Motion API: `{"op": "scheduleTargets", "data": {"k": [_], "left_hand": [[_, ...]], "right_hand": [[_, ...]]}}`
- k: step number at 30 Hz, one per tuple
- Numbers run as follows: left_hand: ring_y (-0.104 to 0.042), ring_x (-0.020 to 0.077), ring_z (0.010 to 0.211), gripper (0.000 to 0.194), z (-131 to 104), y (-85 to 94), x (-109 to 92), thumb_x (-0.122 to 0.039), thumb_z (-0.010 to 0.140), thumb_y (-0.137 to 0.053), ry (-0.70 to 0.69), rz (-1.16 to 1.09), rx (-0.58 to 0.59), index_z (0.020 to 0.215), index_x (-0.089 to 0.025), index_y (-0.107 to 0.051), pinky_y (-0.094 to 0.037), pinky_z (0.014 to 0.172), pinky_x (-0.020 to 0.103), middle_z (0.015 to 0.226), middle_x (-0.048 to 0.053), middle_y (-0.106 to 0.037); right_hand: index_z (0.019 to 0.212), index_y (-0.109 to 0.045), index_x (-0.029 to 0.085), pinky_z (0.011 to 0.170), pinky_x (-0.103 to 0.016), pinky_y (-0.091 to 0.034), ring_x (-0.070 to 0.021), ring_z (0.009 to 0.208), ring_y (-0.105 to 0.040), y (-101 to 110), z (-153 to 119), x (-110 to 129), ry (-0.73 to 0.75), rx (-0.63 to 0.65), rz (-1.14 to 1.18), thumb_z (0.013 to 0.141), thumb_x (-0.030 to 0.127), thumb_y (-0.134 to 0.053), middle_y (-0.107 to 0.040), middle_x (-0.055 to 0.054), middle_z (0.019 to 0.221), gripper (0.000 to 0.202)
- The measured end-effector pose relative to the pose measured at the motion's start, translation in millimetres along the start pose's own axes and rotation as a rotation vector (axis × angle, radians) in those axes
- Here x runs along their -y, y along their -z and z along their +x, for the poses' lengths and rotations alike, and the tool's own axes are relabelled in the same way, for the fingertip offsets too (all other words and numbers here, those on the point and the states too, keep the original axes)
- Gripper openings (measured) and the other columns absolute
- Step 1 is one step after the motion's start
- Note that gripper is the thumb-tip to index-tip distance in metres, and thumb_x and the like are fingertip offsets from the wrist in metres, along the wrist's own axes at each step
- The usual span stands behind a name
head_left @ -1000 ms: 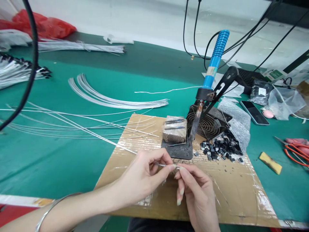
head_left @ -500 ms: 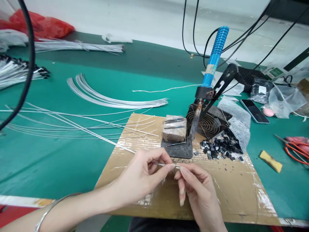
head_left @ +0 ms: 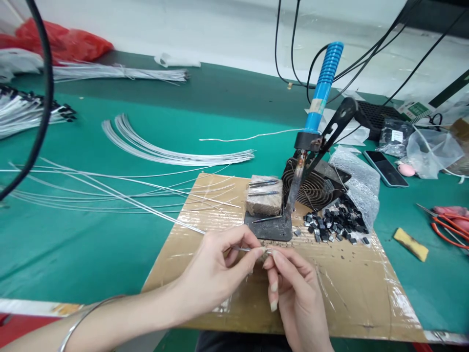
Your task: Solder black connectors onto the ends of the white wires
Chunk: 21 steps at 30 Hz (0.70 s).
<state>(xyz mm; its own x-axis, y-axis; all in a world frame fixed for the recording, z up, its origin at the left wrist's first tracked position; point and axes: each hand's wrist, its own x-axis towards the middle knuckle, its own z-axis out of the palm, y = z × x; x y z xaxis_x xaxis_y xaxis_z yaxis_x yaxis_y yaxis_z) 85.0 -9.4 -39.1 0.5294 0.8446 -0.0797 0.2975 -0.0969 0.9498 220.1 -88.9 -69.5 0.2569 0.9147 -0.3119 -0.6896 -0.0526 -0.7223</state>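
Note:
My left hand (head_left: 223, 271) pinches thin white wires (head_left: 157, 210) close to their end, over the front of the taped cardboard (head_left: 176, 264). The wires trail from this hand up and left across the table. Almost touching the left fingertips, my right hand (head_left: 295, 283) closes thumb and index finger on the tip of the wires; whether a small part is there too is hidden by the fingers. Just beyond both hands stands a blue-handled soldering iron (head_left: 324, 83) clamped in a black stand, its tip pointing down over a dark metal base (head_left: 267, 230).
Behind the base a small fan (head_left: 311, 188) sits beside a pile of small black pieces (head_left: 337, 220). Further right are a yellow sponge (head_left: 410, 244), a phone (head_left: 385, 168) and red-handled pliers (head_left: 449, 227). A bundle of white wires (head_left: 176, 151) lies at left; a black cable (head_left: 47, 88) hangs nearby.
Both hands keep their pinch on the wires; the right hand has shifted very slightly left. The rest of the bench looks the same, apart from a small camera shift.

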Motion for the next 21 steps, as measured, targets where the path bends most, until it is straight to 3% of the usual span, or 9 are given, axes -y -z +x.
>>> {"op": "scheduleTargets", "data": {"k": [9, 16, 21], "left_hand": [[-0.048, 0.0117, 0.056, 0.025, -0.8, -4.1, 2.0, -0.038, 0.089, -0.066, 0.034, -0.041, -0.020, 0.076, -0.017, -0.069, -0.037, 0.050, 0.022, 0.064, 0.001, -0.063], [-0.049, 0.0131, 0.059, 0.027, 2.4, -2.8, -1.9, -0.040, 0.088, -0.062, 0.071, -0.063, 0.000, 0.077, -0.016, -0.067, -0.035, 0.052, 0.024, 0.066, 0.002, -0.063], [-0.047, 0.0126, 0.058, 0.027, 2.0, -2.1, -3.2, -0.040, 0.089, -0.062, 0.073, -0.073, 0.010, 0.077, -0.016, -0.067, -0.035, 0.052, 0.024, 0.066, 0.002, -0.064]], "right_hand": [[0.074, -0.084, 0.019, 0.037, -0.008, -0.048, -0.0026, 0.035, -0.051, -9.3, -2.2, -2.1, 0.019, -0.017, 0.043, 0.075, 0.040, -0.092, -0.060, 0.003, 0.050, 0.023], [0.085, -0.086, 0.016, 0.036, -0.011, -0.052, -0.0060, 0.045, -0.057, -6.9, 0.1, 1.6, 0.025, -0.024, 0.009, 0.075, 0.043, -0.091, -0.073, -0.004, 0.069, 0.029], [0.082, -0.086, 0.019, 0.038, -0.013, -0.055, -0.0069, 0.040, -0.060, -2.1, -0.8, -0.7, 0.067, -0.002, -0.057, 0.078, 0.039, -0.089, -0.072, -0.002, 0.062, 0.021]]}}
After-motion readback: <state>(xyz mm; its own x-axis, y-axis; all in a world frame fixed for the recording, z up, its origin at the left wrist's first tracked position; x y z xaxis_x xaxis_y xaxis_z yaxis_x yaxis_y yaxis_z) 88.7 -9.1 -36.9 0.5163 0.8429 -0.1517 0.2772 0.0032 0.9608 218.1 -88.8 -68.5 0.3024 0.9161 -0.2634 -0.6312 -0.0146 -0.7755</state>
